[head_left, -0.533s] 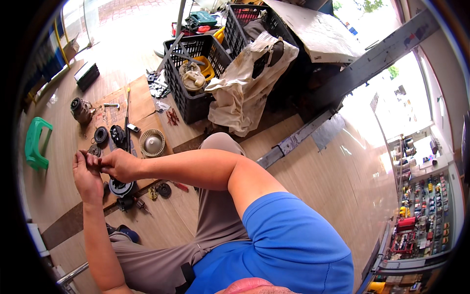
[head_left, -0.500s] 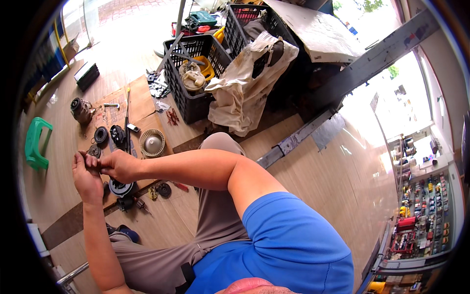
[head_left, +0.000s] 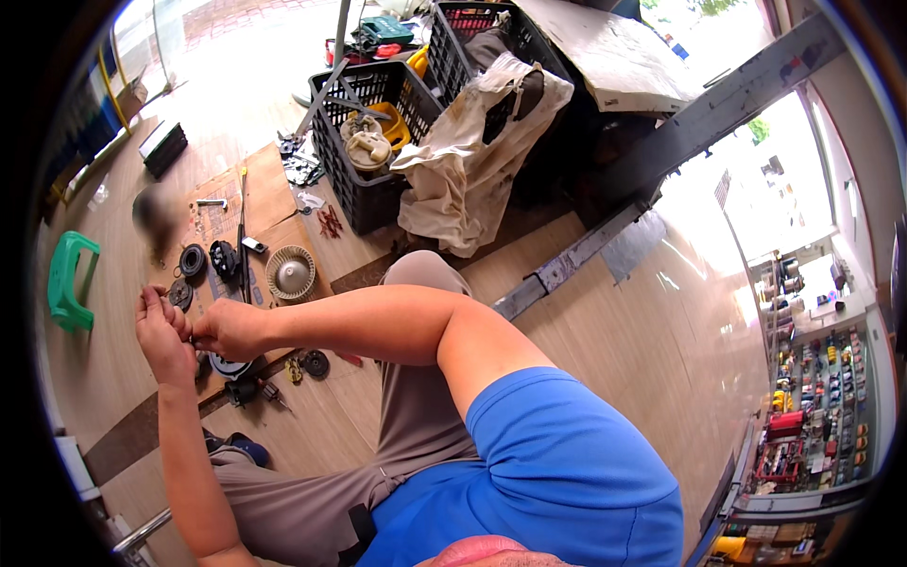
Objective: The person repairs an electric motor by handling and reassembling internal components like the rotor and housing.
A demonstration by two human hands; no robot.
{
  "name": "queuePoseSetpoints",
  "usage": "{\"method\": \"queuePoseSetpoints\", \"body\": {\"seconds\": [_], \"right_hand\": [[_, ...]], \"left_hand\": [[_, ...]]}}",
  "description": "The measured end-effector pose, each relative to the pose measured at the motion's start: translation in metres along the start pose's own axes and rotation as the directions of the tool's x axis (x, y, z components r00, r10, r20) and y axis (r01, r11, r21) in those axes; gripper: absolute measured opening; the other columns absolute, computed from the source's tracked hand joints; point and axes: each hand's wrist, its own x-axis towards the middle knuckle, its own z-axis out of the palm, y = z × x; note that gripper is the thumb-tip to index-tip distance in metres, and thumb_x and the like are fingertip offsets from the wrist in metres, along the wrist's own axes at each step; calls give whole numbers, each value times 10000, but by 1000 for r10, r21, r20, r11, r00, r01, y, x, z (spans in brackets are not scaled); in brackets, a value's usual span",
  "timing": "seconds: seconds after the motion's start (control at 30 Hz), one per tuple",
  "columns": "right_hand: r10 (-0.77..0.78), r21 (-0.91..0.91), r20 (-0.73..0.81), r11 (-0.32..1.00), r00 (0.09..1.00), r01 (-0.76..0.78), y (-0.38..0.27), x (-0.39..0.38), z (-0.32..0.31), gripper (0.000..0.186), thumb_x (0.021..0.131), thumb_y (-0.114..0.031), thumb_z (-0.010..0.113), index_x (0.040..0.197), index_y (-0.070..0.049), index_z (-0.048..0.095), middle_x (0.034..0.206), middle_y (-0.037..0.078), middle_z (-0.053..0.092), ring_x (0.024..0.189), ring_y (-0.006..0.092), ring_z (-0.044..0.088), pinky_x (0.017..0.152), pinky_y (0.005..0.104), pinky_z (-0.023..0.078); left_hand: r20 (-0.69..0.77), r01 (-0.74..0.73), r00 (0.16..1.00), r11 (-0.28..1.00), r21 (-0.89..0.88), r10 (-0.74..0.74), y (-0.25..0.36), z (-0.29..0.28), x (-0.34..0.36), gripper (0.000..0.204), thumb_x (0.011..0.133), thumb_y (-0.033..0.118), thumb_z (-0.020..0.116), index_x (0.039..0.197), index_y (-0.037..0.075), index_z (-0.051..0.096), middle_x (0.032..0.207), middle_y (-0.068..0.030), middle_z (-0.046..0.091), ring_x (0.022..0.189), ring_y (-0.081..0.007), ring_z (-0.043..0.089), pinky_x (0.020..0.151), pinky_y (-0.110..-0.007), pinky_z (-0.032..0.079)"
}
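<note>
My left hand [head_left: 166,342] is raised over the floor parts, its fingers curled in a pinch. My right hand [head_left: 230,331] meets it from the right, thumb and fingers pressed together at the left fingers. Whatever lies between them is too small and too covered to make out. Just beyond the hands lie a dark round part [head_left: 180,294] and a black ring-shaped part [head_left: 192,261]. Below my right hand, a round black-and-silver part [head_left: 230,369] is partly hidden. A small motor-like part [head_left: 242,391] lies nearer to me.
A pale blower wheel [head_left: 291,274] and a long thin tool [head_left: 243,213] lie on cardboard [head_left: 269,184]. A green stool [head_left: 71,282] stands left. Black crates [head_left: 364,203] with a stained cloth [head_left: 453,194] stand ahead. A metal beam [head_left: 567,269] slants across the right.
My left fingers have shifted slightly and tilted, and my right hand has turned a little at them. The two hands stay together. The floor parts have not moved.
</note>
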Motion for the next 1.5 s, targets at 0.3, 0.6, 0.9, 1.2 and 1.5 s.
{"method": "queuePoseSetpoints", "body": {"seconds": [0.3,0.6,0.9,1.2,1.5], "right_hand": [[151,-29,-115,987,982,-156,16,0,2,221,868,-163,613,999,14,634,953,242,657,923,416,627,796,442,505],[129,-192,-45,972,991,-135,13,4,7,259,899,-226,550,1050,-20,594,907,259,646,904,449,601,793,507,481],[164,-407,27,903,986,-138,-8,3,3,317,925,-261,524,1077,17,525,921,223,664,875,391,642,750,468,507],[21,-659,45,752,999,14,15,2,12,184,798,-146,557,908,-5,599,810,192,661,739,322,677,617,440,526],[88,-302,13,950,996,-80,25,15,-1,229,933,-178,500,837,8,592,842,221,646,778,403,638,712,453,515]], "left_hand": [[316,37,949,990,-134,8,-21,-19,6,256,1041,269,418,908,67,503,959,-139,679,952,-241,655,865,-352,509],[254,17,967,993,-113,12,-32,-19,1,250,1060,214,322,931,55,465,1208,-260,610,1202,-296,571,1049,-366,430],[217,24,976,998,-65,-9,-24,-18,-7,241,1059,222,334,922,75,467,1194,-233,630,1127,-250,618,967,-335,475],[213,23,977,999,-27,-17,-34,-27,-2,235,1053,238,365,939,76,491,1053,-176,684,967,-200,653,831,-308,510],[303,70,951,997,-14,-62,-20,-15,-9,246,1035,219,439,1106,15,555,1071,-137,653,987,-187,631,885,-306,502]]}}
